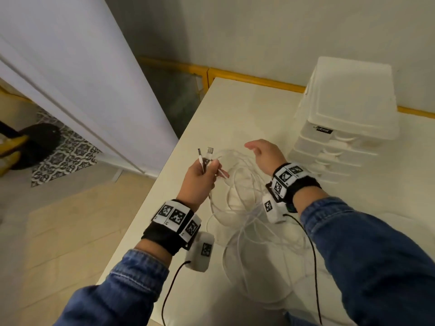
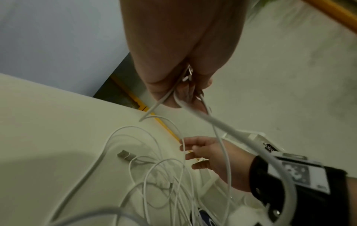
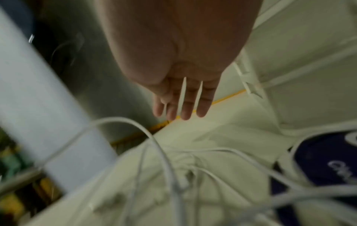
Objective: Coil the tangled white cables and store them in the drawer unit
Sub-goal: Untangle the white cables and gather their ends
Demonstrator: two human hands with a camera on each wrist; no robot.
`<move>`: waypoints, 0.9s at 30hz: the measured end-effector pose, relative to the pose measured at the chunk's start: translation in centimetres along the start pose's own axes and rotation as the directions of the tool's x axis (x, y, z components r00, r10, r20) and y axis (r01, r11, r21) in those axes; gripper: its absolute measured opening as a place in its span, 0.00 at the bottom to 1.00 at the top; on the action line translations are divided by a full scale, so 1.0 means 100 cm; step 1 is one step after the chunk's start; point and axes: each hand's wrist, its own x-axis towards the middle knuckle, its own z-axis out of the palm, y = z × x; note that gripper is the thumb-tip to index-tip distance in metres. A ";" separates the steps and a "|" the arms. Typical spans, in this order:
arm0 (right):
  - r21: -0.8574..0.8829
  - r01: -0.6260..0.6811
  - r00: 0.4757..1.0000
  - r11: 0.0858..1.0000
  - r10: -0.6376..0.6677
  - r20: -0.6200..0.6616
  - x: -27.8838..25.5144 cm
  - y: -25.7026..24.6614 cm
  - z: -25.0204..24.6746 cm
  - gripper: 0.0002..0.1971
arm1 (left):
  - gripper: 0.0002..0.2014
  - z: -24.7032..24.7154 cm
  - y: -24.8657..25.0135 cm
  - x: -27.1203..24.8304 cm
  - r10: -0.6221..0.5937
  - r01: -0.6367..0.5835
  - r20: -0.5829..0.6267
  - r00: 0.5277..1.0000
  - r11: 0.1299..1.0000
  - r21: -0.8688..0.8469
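While the white cables point(image 1: 237, 203) sprawl tangled on the table point(image 1: 247, 107), the left hand point(image 1: 200, 177) pinches what look like 2 plug ends — right hand point(image 1: 266, 154) open, empty. Coiling is starting; next needs looping slack. Drawer unit point(image 1: 348, 114) waits nearby.

Left hand point(image 1: 200, 178) raised at about 9 o'clock of the right, back toward the head camera, fingers point(image 2: 204, 83) curled in a tight grip, thumb pressed in. Right hand point(image 1: 267, 154) at 3 o'clock, lifted, fingers point(image 3: 186, 109) straight and slightly spread, pointing toward 10 o'clock, holding nothing. Both wrists banded with black straps and marker tags; denim sleeves down both forearms.
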 end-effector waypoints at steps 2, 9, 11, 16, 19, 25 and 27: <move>-0.166 0.080 0.985 0.983 -0.053 0.163 0.008 0.009 0.012 0.23 | 0.11 0.000 -0.005 0.003 -0.038 0.038 0.003 0.999 0.999 -0.001; -0.450 0.175 0.954 0.876 -0.038 0.297 0.010 0.009 0.033 0.25 | 0.18 0.003 -0.009 0.008 -0.127 0.127 -0.012 0.992 0.992 0.011; -0.499 0.156 0.961 0.853 -0.014 0.275 0.006 0.017 0.034 0.22 | 0.22 0.006 -0.005 0.006 -0.140 0.140 0.000 0.990 0.990 0.025; -0.477 0.024 0.990 0.879 0.047 0.136 -0.012 0.029 0.031 0.08 | 0.24 0.012 0.000 0.002 -0.126 0.126 0.032 0.991 0.992 -0.007; -0.319 -0.073 0.996 0.945 0.083 0.017 -0.027 0.032 0.021 0.09 | 0.21 0.021 0.006 -0.002 -0.112 0.125 0.085 0.990 0.977 -0.172; 0.303 -0.044 0.924 0.952 0.154 -0.350 -0.068 0.025 -0.033 0.17 | 0.15 0.055 0.027 -0.012 0.029 -0.006 0.133 0.991 0.986 -0.167; 0.412 0.064 0.881 0.909 0.143 -0.452 -0.091 0.014 -0.055 0.13 | 0.14 0.073 0.036 -0.016 0.048 -0.028 0.118 0.992 0.986 -0.167</move>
